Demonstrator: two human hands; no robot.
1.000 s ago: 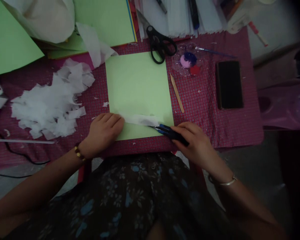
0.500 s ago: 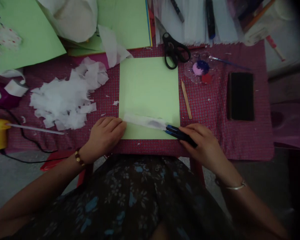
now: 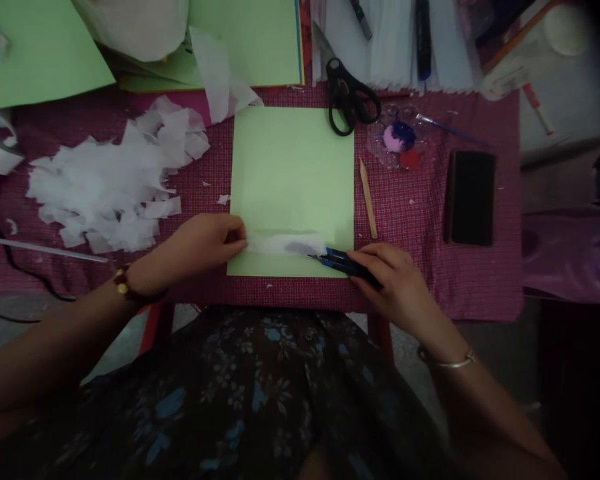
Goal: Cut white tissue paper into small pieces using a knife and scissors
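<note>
A light green sheet of paper (image 3: 290,173) lies in front of me, with a thin white paper strip (image 3: 300,245) across its lower part. At the strip's left end, my left hand (image 3: 200,243) is closed, thumb and forefinger pinching its tip. My right hand (image 3: 393,283) is wrapped round a dark blue and black utility knife (image 3: 347,262). The knife's front end points left and meets the strip's right end; its blade is hard to make out in the dim light.
Left lies a heap of torn white tissue pieces (image 3: 105,187). Black-handled scissors (image 3: 347,100) overlap the sheet's top right corner. To the right are a pointed wooden stick (image 3: 367,200), a paint palette (image 3: 400,140), a paintbrush (image 3: 450,129) and a dark rectangular object (image 3: 471,198).
My left hand has gone from lying flat at the sheet's left edge to pinching the strip's end. The knife has shifted slightly left along the strip, and the view has turned a little.
</note>
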